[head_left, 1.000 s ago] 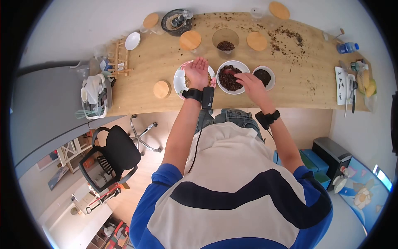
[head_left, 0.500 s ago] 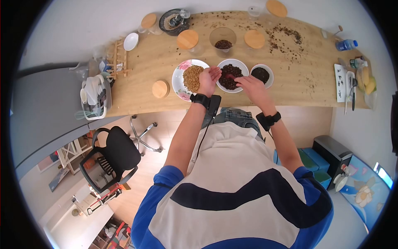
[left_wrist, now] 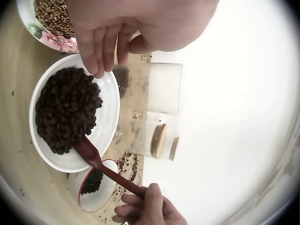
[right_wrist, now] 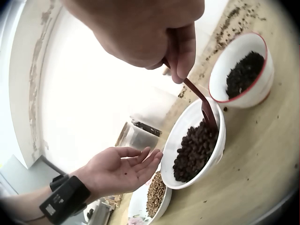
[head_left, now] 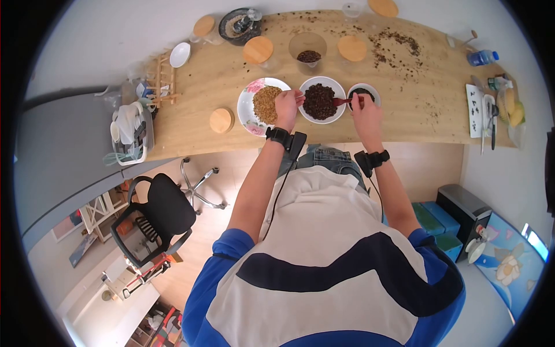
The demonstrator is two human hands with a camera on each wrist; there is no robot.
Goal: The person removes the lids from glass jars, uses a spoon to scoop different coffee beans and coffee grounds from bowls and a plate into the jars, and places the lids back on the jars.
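Note:
The right hand [head_left: 367, 115] grips the handle of a dark red spoon [left_wrist: 112, 175], whose bowl rests in the dark beans [right_wrist: 196, 149] at one side of a white bowl [left_wrist: 112, 101]. The left hand [head_left: 287, 109] is beside that bowl's left rim, palm turned up and fingers loosely extended, with a small dark speck on the palm in the right wrist view. Left of it, a floral plate [head_left: 245, 110] holds golden grains [head_left: 265, 104]. A red-rimmed bowl [right_wrist: 266, 72] with dark leafy bits [right_wrist: 244, 74] is on the right, partly under the right hand in the head view.
Behind the bowls are a container of beans [head_left: 307, 45], wooden-lidded jars [head_left: 258, 50] and a stone mortar [head_left: 232, 36]. Dark crumbs [head_left: 399, 49] are scattered at the back right. A round wooden lid [head_left: 221, 121] lies at left, a white tray [head_left: 475, 113] far right.
The left hand has moved right from over the grain plate to the bean bowl. The right hand has shifted right and raised the spoon handle from the beans. The head view has shifted slightly.

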